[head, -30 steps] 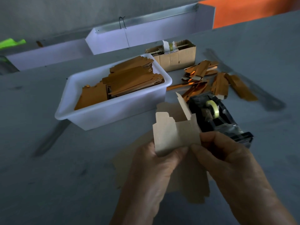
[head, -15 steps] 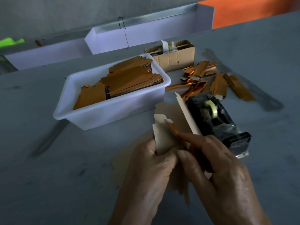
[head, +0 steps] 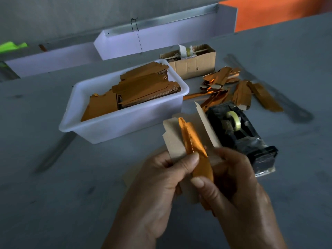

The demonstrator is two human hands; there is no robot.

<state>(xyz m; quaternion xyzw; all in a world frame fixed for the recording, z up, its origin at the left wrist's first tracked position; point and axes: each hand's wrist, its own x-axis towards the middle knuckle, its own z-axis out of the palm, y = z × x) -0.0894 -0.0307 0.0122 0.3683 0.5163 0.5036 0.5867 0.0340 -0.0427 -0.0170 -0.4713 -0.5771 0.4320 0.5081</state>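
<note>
Left grip (head: 158, 186) and right grip (head: 237, 191) pinch the gold carton blank (head: 191, 136).

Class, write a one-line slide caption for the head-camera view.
Left hand and right hand hold a gold-faced card blank near a tape dispenser and white tub.
</note>
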